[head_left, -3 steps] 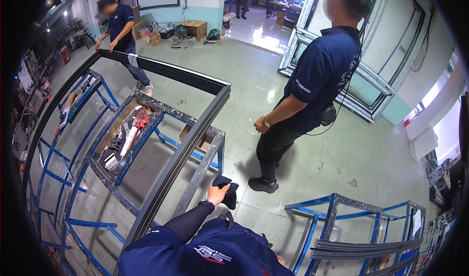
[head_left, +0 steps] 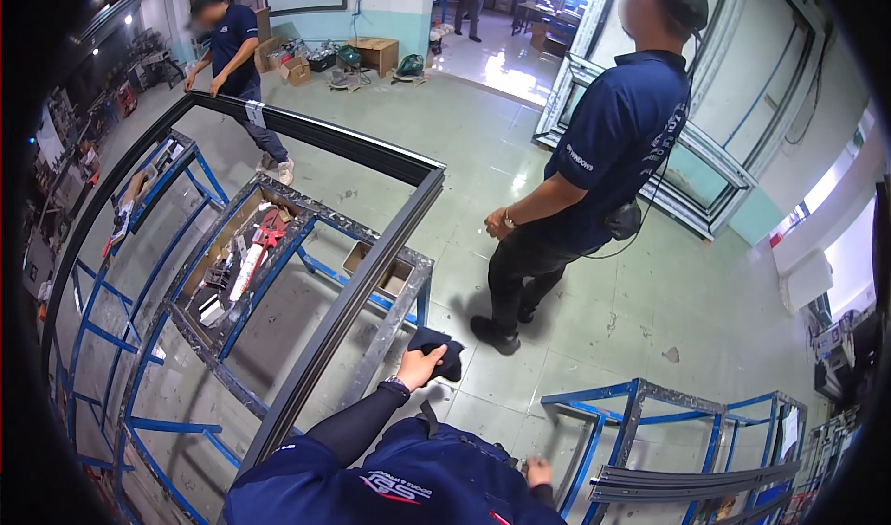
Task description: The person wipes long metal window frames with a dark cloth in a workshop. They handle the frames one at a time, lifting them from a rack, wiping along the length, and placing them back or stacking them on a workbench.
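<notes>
My left hand [head_left: 422, 365] is closed round a folded black cloth [head_left: 444, 352], held out in front of my body. Beside that forearm runs a large black window frame [head_left: 339, 316], lying across blue metal work stands [head_left: 371, 362]. My right hand [head_left: 536, 472] hangs low at my right side, near another blue stand [head_left: 585, 460]; it is small and blurred, so its fingers cannot be made out. At the frame's far left corner a co-worker [head_left: 232, 47] has both hands on it.
Another person [head_left: 603, 144] stands ahead on the right. A tool tray [head_left: 206, 258] with a red-and-white tool lies inside the frame's outline. Dark profiles [head_left: 696, 480] rest on the right stand. White-framed windows [head_left: 705, 181] lean at the back wall, where cardboard boxes [head_left: 295, 70] sit farther left.
My right hand shows more fully at my side. The black cloth and my left hand sit slightly farther right. The person on the right has shifted their feet a little.
</notes>
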### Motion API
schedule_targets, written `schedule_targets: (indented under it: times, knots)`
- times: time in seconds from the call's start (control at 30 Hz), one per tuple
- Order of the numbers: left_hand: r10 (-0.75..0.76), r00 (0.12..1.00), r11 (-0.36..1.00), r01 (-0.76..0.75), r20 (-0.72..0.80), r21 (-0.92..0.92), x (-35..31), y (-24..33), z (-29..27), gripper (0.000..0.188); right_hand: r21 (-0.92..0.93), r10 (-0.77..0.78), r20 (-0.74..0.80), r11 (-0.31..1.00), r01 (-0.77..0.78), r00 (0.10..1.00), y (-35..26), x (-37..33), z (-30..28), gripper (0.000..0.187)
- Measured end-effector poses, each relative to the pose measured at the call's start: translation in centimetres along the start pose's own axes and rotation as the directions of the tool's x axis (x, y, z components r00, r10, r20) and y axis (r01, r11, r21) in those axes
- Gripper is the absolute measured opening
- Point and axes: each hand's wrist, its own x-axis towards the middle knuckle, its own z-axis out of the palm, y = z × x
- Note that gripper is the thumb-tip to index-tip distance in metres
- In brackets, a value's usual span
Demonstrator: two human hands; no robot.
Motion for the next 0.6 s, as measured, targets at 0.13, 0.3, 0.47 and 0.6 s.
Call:
schedule_targets:
  times: [0.13, 0.3, 0.47, 0.6]
  knots:
    - [0.058, 0.983, 0.991, -0.036, 0.176, -0.126, 1.6, 4.8, 0.8, 0.021, -0.235, -0.554, 0.238, 0.764, 0.601, 0.798, -19.2, 4.1, 5.7, 0.059]
    - [0.113, 0.943, 0.969, -0.035, 0.313, -0.246, 3.9, 8.3, 5.1, 0.018, 0.017, -0.776, 0.394, 0.542, 0.840, 0.493, -39.2, 1.1, 12.7, 0.079]
    - [0.358, 0.917, 0.926, -0.326, 0.174, -0.191, 10.0, 10.6, 7.5, 0.042, 0.092, -0.823, 0.184, 0.559, 0.824, 0.538, -42.9, 12.0, 17.0, 0.046]
    - [0.096, 0.994, 0.988, -0.088, -0.061, 0.126, 16.8, 7.7, 6.9, 0.060, 0.136, -0.744, 0.025, 0.664, 0.735, 0.668, -47.6, 21.9, 13.6, 0.032]
